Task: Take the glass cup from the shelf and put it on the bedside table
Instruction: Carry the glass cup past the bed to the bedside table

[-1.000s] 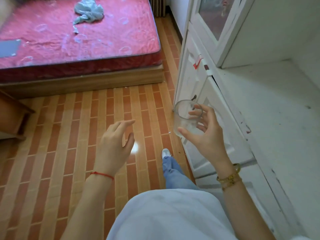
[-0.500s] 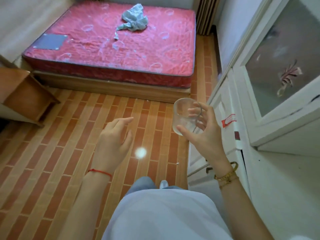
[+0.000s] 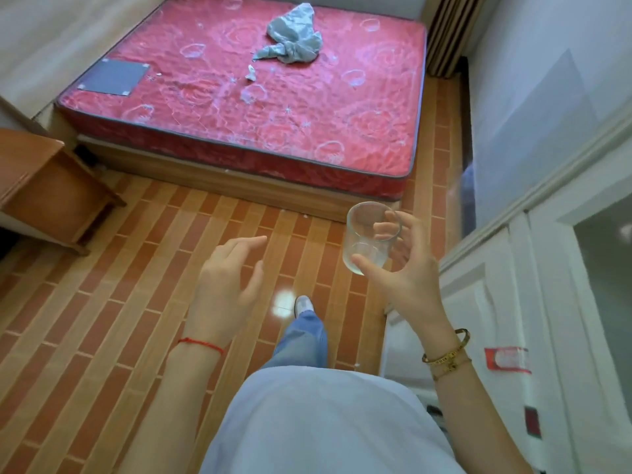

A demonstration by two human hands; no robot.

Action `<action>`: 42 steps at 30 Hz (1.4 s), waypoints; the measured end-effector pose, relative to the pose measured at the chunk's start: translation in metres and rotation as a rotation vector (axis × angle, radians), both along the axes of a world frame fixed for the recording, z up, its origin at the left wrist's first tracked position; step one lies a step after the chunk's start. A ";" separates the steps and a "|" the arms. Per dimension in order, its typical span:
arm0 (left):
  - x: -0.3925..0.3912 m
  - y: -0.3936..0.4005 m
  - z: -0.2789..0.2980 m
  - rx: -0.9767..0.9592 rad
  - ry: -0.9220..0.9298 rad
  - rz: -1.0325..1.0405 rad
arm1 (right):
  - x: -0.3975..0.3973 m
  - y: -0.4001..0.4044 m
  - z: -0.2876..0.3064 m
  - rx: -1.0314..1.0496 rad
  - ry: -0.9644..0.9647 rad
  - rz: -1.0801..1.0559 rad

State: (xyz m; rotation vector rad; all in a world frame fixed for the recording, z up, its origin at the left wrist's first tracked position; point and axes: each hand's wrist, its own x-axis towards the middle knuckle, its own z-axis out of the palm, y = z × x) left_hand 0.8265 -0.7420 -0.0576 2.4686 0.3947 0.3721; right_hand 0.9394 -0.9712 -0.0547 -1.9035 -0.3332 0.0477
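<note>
My right hand (image 3: 407, 278) grips a clear, empty glass cup (image 3: 367, 234) upright at chest height, thumb in front and fingers behind. Beside it to the left, my left hand (image 3: 225, 285) hovers with fingers spread and nothing in it. The wooden bedside table (image 3: 44, 186) stands at the far left edge, next to the bed, well away from the cup. The white shelf cabinet (image 3: 533, 302) runs along the right side, close to my right arm.
A bed with a bare red mattress (image 3: 260, 97) lies ahead, a crumpled grey cloth (image 3: 294, 39) on it. Brick-patterned floor (image 3: 102, 302) stretches between me and the bedside table. My leg and shoe (image 3: 302, 306) step forward below the hands.
The view has swung left, away from the cabinet and toward the bed. The bedside table has come further into view at the left. The cup stays in my right hand.
</note>
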 end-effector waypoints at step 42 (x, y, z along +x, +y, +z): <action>0.328 0.387 0.011 -0.001 -0.021 0.929 | 0.466 0.562 0.027 0.022 -0.053 0.937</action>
